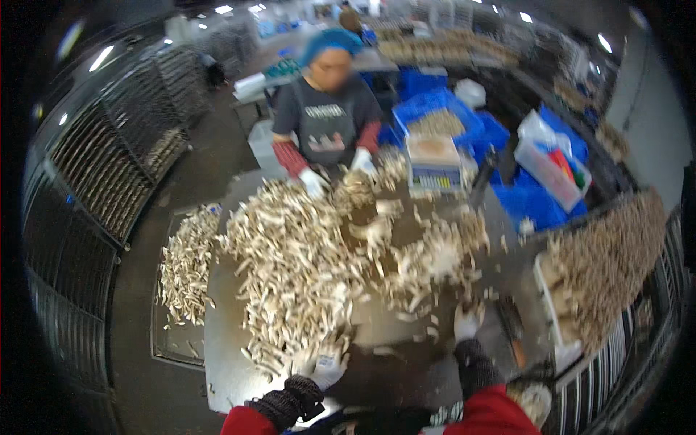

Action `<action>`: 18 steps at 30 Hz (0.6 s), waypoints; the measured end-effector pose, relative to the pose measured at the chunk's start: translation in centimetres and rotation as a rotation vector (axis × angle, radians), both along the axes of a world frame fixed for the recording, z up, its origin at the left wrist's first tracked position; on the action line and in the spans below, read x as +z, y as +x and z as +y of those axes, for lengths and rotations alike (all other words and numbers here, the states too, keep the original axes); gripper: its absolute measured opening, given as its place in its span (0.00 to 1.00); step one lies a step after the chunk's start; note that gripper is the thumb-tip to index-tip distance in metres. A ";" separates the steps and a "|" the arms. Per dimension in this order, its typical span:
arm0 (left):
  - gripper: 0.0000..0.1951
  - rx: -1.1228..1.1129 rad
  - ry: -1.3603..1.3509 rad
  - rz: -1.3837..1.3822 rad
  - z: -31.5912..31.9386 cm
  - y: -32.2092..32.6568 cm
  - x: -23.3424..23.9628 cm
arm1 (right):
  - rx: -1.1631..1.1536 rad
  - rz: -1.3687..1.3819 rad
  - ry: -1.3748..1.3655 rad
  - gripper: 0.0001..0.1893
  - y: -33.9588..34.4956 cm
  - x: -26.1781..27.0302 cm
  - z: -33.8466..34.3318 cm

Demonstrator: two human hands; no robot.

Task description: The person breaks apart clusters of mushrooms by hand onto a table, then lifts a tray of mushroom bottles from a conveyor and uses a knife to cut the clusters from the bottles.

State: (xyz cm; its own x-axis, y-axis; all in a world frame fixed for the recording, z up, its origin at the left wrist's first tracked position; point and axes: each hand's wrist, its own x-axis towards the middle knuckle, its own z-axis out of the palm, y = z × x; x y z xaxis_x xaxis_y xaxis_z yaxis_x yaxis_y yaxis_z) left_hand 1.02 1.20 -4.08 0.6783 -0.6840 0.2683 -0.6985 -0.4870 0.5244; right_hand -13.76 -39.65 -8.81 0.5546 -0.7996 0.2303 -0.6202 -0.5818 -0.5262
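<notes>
My left hand [329,365], in a white glove, lies against the near edge of a large heap of pale, elongated mushrooms [293,261] on a metal table [223,375]. Whether its fingers grip any mushrooms cannot be made out. My right hand [467,322], also gloved in white, is farther right on the table, below a smaller scatter of mushrooms [443,258]; its fingertips are blurred. Just right of it lies a knife with a dark blade and brown handle [517,350].
Across the table a person [331,125] handles a mushroom cluster. A digital scale [435,163] stands near blue crates [446,103]. A crate of mushroom clusters [603,272] borders the right side. Left are a low tray of mushrooms [190,266] and wire racks [103,168].
</notes>
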 end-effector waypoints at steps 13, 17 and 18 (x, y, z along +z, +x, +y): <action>0.25 -1.105 0.145 -0.224 -4.7 -7.1 -2.4 | 0.746 -0.190 0.080 0.25 12.1 1.0 13.7; 0.25 -1.167 0.327 -0.075 -9.3 -5.0 -2.9 | 0.367 -0.300 0.460 0.22 13.3 5.0 7.8; 0.24 -1.211 0.270 0.009 -10.4 -4.8 -2.2 | 0.283 -0.504 0.350 0.23 14.3 6.9 5.5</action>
State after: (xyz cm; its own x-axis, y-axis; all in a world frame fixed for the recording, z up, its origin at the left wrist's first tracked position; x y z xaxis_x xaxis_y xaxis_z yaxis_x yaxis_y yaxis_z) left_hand -3.74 -9.17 -6.31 -0.4273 -0.9039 0.0205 -0.7707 0.3760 0.5145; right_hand 0.52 -34.11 -1.90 0.6465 -0.7139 0.2691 -0.0987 -0.4280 -0.8984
